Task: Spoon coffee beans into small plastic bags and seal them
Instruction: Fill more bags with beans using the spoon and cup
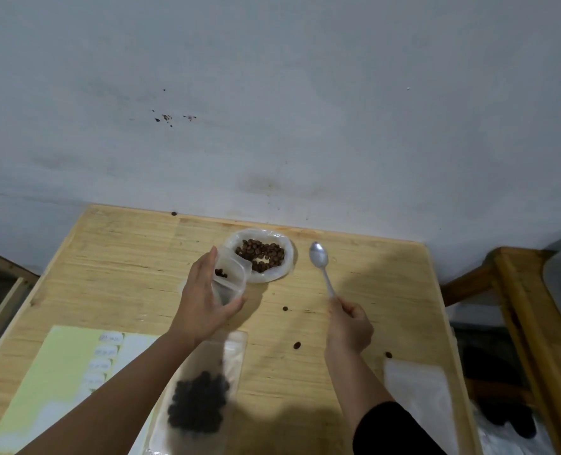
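My left hand (pixel 203 303) holds a small clear plastic bag (pixel 231 279) upright with its mouth open; a few coffee beans sit inside it. Just behind it, a white bowl (pixel 284 272) holds a heap of brown coffee beans (pixel 261 254). My right hand (pixel 349 325) grips the handle of a metal spoon (pixel 320 257), whose empty bowl points up and away, to the right of the white bowl. A filled clear bag of dark beans (pixel 200 402) lies flat near the front edge, under my left forearm.
Loose beans (pixel 297 345) lie scattered on the wooden table (pixel 124 257). A green label sheet (pixel 62 372) lies at the front left, empty clear bags (pixel 420 399) at the front right. A wall stands right behind the table; a wooden stand (pixel 515 290) is to the right.
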`<state>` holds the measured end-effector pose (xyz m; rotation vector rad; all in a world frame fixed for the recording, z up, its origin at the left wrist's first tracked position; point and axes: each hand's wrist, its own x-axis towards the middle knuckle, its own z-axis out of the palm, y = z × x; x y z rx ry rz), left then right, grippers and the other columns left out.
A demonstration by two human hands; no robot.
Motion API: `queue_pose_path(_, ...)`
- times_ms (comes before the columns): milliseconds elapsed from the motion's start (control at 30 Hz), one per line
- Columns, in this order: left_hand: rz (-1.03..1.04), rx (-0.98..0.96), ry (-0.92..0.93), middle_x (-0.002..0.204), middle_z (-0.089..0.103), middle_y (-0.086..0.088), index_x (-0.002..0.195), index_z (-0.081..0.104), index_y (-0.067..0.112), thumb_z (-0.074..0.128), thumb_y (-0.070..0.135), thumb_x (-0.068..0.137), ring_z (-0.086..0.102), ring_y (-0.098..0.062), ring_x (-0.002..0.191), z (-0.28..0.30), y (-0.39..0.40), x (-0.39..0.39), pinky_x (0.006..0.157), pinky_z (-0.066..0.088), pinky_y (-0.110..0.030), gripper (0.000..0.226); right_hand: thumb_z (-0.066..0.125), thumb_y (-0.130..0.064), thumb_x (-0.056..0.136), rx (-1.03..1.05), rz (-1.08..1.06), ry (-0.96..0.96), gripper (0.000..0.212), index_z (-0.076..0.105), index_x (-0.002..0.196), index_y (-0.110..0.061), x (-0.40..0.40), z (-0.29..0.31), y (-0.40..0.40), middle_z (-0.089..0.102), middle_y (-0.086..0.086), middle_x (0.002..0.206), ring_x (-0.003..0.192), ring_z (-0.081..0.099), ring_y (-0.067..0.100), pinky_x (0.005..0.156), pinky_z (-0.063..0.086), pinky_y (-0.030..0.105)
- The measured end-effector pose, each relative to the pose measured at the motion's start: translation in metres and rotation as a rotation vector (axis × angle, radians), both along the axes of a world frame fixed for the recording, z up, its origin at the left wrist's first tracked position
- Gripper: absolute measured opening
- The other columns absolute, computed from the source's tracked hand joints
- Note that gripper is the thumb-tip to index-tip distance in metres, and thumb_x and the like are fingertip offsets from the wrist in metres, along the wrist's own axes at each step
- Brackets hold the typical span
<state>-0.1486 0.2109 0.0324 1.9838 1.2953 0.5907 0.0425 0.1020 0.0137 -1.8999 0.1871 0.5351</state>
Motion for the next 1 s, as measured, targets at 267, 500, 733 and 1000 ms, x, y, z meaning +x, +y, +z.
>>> queue_pose_path(267,0.018,0.014,-0.002,0.146,0.030,-0.004,0.149,0.016,0.017,0.080,0.029,0.071,0.031,-0.014,0.133,0.005,-0.015,0.007,0.108,0.037,-0.043,0.102,0.067,-0.020,0.082,-0.190,0.281,-0.133,0.010,0.066,0.081,-0.010,0.006,-0.005,0.004,0.064,-0.001,0.075,0.069,0.057,0.014,0.066,0.042,0.023)
queue_pose_path(500,0.003,0.034,-0.045,0.145,0.031,-0.004,0.148,0.017,0.017,0.081,0.026,0.070,0.031,-0.011,0.131,0.018,-0.019,0.001,0.109,0.036,-0.042,0.102,0.062,-0.021,0.085,-0.358,0.425,-0.217,0.018,0.067,0.074,-0.006,0.005,-0.001,0.007,0.065,0.002,0.070,0.061,0.052,0.014,0.056,0.037,0.024)
queue_pose_path(733,-0.112,0.067,-0.128,0.145,0.031,-0.001,0.149,0.016,0.018,0.080,0.036,0.068,0.031,-0.010,0.133,0.037,-0.014,-0.020,0.111,0.034,-0.037,0.105,0.060,-0.026,0.088,-0.022,0.540,-0.301,0.028,0.068,0.073,-0.003,-0.034,0.047,0.010,0.066,0.020,0.071,0.065,0.061,0.029,0.067,0.049,0.036)
queue_pose_path(1000,-0.305,0.068,-0.217,0.141,0.029,0.004,0.148,0.014,0.019,0.085,0.047,0.055,0.026,-0.002,0.130,0.074,-0.016,-0.037,0.104,0.018,-0.006,0.121,0.067,-0.021,0.083,0.187,0.844,-0.302,0.009,0.075,0.088,-0.017,-0.097,0.145,0.029,0.069,-0.012,0.076,0.072,0.061,-0.002,0.075,0.048,0.016)
